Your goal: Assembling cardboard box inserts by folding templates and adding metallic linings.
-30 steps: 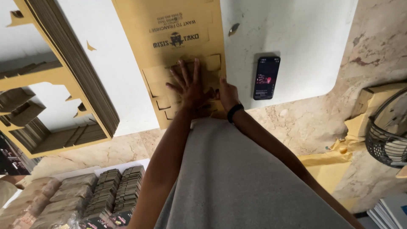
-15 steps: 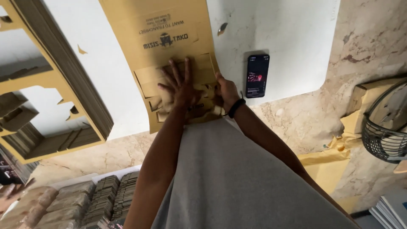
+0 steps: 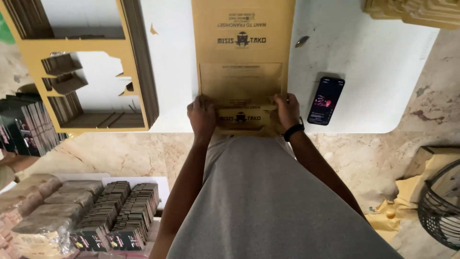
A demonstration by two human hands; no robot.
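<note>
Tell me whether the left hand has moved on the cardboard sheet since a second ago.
Yes. The left hand went from the cardboard sheet middle to its left edge, away from the phone.

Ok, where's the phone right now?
The phone lies flat on the white table, just right of the right hand and the cardboard sheet both hands grip.
</note>
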